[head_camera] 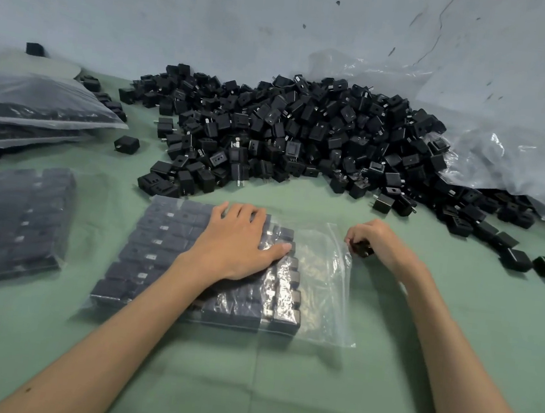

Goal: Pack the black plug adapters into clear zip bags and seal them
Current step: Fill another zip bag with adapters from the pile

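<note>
Left hand [237, 239] lies flat on the bag [328, 272] at centre frame, fingers [247, 212] straight and spread, pressing the rows inside down. Right hand [375, 240] sits at the bag's far right corner, fingers curled round one adapter [363, 250]. The bag looks nearly full, with a clear strip left on its right side, and not yet sealed. Packed bags [10, 222] lie at the left edge, with a stack [49, 105] of more at upper left. The big pile [289, 134] across the upper middle of the desk [278, 392] says plenty remains. Hard to tell: whether those left bags are zipped, and what lies under the palm. The pile's right end vanishes under loose plastic [505, 153].
</note>
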A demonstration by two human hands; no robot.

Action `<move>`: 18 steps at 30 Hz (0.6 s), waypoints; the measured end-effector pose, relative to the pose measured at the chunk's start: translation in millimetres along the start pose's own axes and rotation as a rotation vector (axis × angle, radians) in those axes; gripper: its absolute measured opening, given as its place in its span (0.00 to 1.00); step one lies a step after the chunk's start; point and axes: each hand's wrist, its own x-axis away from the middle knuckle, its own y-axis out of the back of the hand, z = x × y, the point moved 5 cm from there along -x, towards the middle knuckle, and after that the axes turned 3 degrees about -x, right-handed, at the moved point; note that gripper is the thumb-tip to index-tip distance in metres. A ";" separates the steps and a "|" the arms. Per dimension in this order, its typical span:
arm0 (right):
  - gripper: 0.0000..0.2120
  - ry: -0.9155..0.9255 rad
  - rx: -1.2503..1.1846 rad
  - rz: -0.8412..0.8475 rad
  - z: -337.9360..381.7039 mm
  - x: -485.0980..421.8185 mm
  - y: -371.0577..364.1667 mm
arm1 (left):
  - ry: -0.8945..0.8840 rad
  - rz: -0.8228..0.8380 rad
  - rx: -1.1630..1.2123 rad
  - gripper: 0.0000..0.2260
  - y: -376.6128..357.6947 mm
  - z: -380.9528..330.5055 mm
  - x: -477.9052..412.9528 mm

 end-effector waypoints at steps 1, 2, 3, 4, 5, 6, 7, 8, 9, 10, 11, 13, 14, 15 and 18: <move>0.12 -0.019 0.002 0.093 -0.1 1.5 0.7 | 0.000 0.003 0.002 0.45 -0.2 0.3 -0.3; 0.14 -0.029 0.025 0.182 -1.5 3.6 2.2 | 0.001 0.003 0.003 0.45 -0.4 0.5 -0.4; 0.14 -0.027 0.055 0.274 -2.8 6.4 3.0 | 0.001 0.002 0.003 0.45 -0.6 0.7 -0.5; 0.12 -0.023 0.070 0.367 -3.4 10.6 2.0 | -0.001 0.000 0.004 0.45 -0.8 0.8 -0.6; 0.13 -0.023 0.068 0.446 -3.9 14.6 -0.1 | -0.001 -0.002 0.005 0.45 -1.0 0.7 -0.6; 0.14 -0.030 0.045 0.501 -4.1 17.8 -2.3 | -0.002 -0.005 0.005 0.45 -1.2 0.7 -0.6; 0.14 -0.034 0.006 0.537 -3.1 20.0 -5.0 | -0.003 -0.008 0.004 0.45 -1.1 1.0 -0.7; 0.15 -0.032 -0.045 0.556 -0.8 21.5 -8.9 | -0.002 -0.009 0.003 0.45 -1.1 1.1 -0.7; 0.15 -0.027 -0.105 0.566 1.8 22.3 -13.1 | -0.001 -0.009 0.002 0.45 -1.2 1.1 -0.5; 0.15 -0.024 -0.164 0.562 5.1 22.2 -17.2 | -0.001 -0.008 0.003 0.45 -1.2 1.0 -0.5; 0.14 -0.021 -0.210 0.557 8.3 21.7 -21.3 | -0.001 -0.008 0.003 0.45 -1.2 1.0 -0.5; 0.12 -0.013 -0.269 0.528 11.5 19.6 -28.4 | -0.001 -0.008 0.005 0.44 -0.9 0.8 -0.3; 0.12 -0.007 -0.295 0.505 11.9 18.8 -31.7 | -0.002 -0.008 0.005 0.44 -0.5 0.8 -0.3; 0.13 0.005 -0.328 0.474 11.9 18.6 -35.3 | -0.002 -0.008 0.006 0.44 -0.2 0.6 0.0; 0.17 0.112 -0.395 0.294 11.1 19.9 -40.9 | -0.002 -0.004 0.014 0.44 0.6 0.5 0.9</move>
